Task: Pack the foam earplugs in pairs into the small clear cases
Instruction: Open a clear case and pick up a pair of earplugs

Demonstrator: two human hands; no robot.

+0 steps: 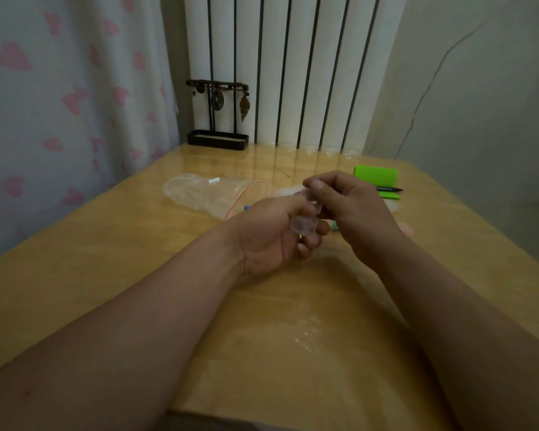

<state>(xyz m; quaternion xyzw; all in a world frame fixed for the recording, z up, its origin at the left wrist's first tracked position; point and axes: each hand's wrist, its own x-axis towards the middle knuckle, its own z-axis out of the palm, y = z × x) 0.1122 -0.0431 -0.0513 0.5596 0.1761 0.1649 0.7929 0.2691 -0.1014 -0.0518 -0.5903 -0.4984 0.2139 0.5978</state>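
A small clear case (304, 220) is held between both hands above the middle of the wooden table (106, 259). My left hand (271, 234) grips its lower part with curled fingers. My right hand (352, 206) pinches its upper end between thumb and fingers. A yellowish speck shows under the case by my left fingers; I cannot tell what it is. A small blue piece (246, 208) and a pale green one (335, 226) peek out beside the hands; a pinkish piece (406, 228) lies right of my right wrist.
A clear zip bag (209, 194) with a red seal line lies behind my left hand. A green block (377, 178) and a black pen (389, 189) sit at the back right. A black jewellery stand (217, 140) stands at the far edge by the radiator.
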